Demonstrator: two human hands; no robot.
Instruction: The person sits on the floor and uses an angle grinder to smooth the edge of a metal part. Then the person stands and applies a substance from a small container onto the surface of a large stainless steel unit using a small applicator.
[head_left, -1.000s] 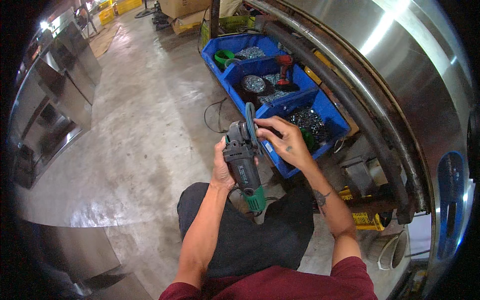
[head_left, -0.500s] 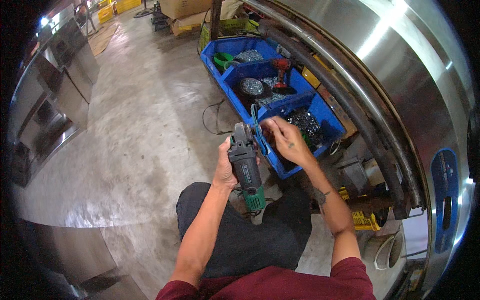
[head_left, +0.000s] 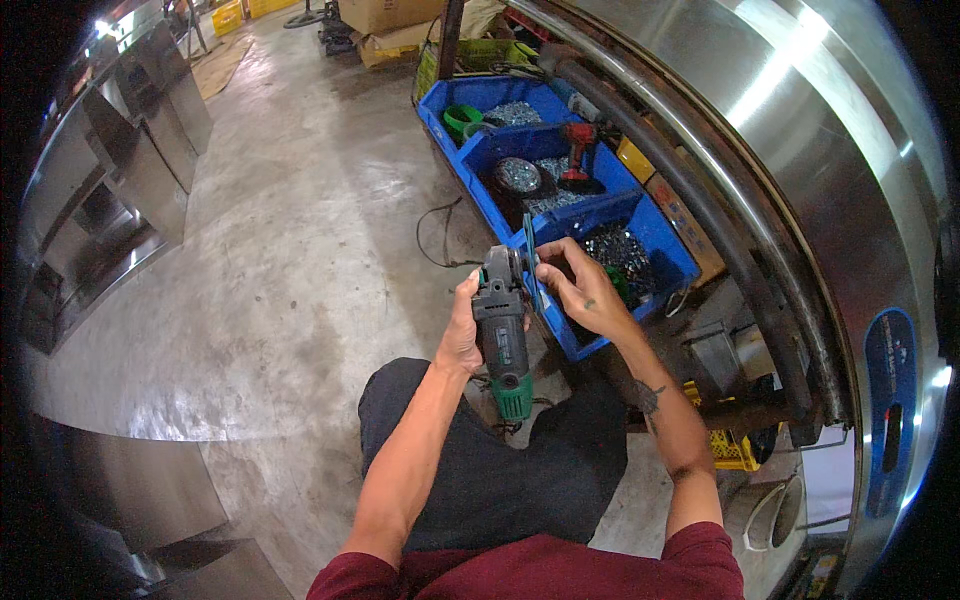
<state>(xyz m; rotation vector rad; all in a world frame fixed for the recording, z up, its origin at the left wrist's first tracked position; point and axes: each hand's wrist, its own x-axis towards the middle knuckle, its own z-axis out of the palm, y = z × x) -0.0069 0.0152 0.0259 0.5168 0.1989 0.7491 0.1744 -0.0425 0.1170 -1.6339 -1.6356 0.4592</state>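
My left hand point(head_left: 461, 328) is wrapped round the body of a black and green angle grinder point(head_left: 506, 345), held upright above my lap with its head away from me. On the right side of that head sits a thin blue-green disc point(head_left: 530, 258), seen nearly edge-on. My right hand point(head_left: 583, 292) is at the disc's outer face, thumb and fingers curled together near its centre. Whatever those fingertips pinch is hidden or too small to tell. The disc stands close to the near blue bin point(head_left: 582, 343).
Blue bins of metal fasteners line up ahead; the middle one point(head_left: 486, 205) holds a red cordless drill point(head_left: 578, 155) and a round dish point(head_left: 520, 176). Metal pipes point(head_left: 700, 170) and a steel panel point(head_left: 850, 150) run along the right. A cable point(head_left: 420, 238) lies on the concrete floor point(head_left: 300, 250).
The right hand's fingers, blurred before, are now sharper and closed in at the disc's centre. The disc looks more edge-on. The whole view has shifted slightly, and the left hand keeps its grip.
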